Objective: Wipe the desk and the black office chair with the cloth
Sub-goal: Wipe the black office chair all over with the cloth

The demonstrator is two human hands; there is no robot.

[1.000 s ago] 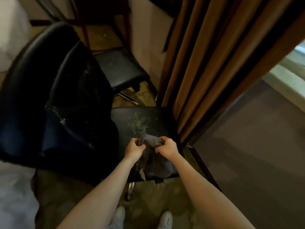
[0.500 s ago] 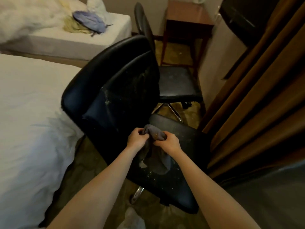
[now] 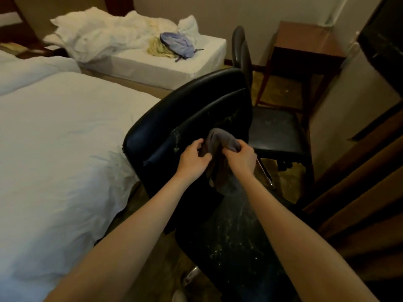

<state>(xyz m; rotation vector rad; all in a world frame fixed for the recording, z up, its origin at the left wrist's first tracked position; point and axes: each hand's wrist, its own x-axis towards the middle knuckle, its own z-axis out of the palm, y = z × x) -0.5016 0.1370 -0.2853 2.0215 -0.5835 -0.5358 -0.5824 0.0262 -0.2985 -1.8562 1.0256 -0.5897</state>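
Left hand [image 3: 194, 158] and right hand [image 3: 241, 159] gripped the bunched cloth [image 3: 220, 138]; the chair [image 3: 165, 127] backrest lay just beyond, seemingly nearer the left.

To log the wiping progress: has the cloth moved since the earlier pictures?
Yes. The cloth has gone from above the chair seat to in front of the chair backrest, away from the person.

Crumpled grey fabric cloth [image 3: 221, 141], bunched with its loose end hanging down, gripped between the left hand [image 3: 193, 159] and right hand [image 3: 241, 158]. It hangs in front of the backrest of the black padded office chair [image 3: 165, 129], which stands upright; backrest upholstery torn, seat speckled with pale flecks.
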